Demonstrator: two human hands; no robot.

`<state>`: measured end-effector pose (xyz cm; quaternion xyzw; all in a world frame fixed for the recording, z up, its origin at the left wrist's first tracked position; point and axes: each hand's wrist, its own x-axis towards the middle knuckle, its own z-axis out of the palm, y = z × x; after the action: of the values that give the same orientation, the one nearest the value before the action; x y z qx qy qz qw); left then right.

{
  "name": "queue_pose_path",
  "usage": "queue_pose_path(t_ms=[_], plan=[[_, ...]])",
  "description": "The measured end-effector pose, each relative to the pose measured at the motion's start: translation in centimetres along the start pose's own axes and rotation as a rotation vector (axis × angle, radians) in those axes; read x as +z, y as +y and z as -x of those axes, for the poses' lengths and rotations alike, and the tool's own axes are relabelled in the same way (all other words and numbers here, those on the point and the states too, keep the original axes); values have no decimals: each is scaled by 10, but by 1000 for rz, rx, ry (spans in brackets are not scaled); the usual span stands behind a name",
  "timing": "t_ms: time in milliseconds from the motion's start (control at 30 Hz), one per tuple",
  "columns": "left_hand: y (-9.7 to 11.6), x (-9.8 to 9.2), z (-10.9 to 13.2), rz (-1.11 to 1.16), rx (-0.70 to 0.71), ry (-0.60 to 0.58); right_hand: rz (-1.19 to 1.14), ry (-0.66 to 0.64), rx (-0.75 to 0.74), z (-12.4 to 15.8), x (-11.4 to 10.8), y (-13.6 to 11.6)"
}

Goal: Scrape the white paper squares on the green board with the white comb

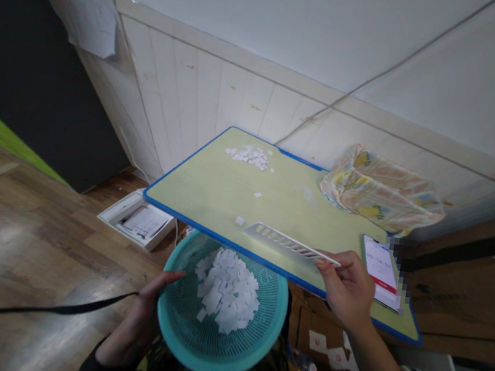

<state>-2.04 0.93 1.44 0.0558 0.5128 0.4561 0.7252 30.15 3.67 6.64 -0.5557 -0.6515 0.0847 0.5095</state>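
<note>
My left hand grips the rim of a round teal basket held just under the near edge of a yellow-green table with blue trim. A heap of small white paper pieces lies in the basket. My right hand is closed on one end of a white slotted strip that lies along the table's near edge. One loose white piece sits just left of the strip, another farther back. A small pile of white pieces rests at the table's far side.
A phone with a lit screen lies on the table to the right of my right hand. A crumpled patterned cloth sits at the back right. An open white box is on the wooden floor at left. A black strap crosses the lower left.
</note>
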Motion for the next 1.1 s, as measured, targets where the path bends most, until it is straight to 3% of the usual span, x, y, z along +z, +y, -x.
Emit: queue_pose_path(t_ms=[200, 433, 567, 700, 800, 967, 1100], plan=[[0, -1, 1, 34, -7, 6, -21, 119, 48, -9, 12, 14], [3, 3, 0, -12, 0, 39, -23, -71, -32, -8, 25, 4], [3, 2, 0, -15, -4, 6, -49, -126, -53, 3, 18, -10], [1, -1, 0, -16, -7, -12, -230, -208, -56, 28, 6, -16], [0, -1, -1, -22, -16, -18, -255, -179, -32, 36, 1, -16], [2, 2, -1, -13, -4, 26, 21, 115, 3, 0, 18, -1], [2, 3, 2, 18, 1, 22, 95, 136, -16, -44, 39, 18]])
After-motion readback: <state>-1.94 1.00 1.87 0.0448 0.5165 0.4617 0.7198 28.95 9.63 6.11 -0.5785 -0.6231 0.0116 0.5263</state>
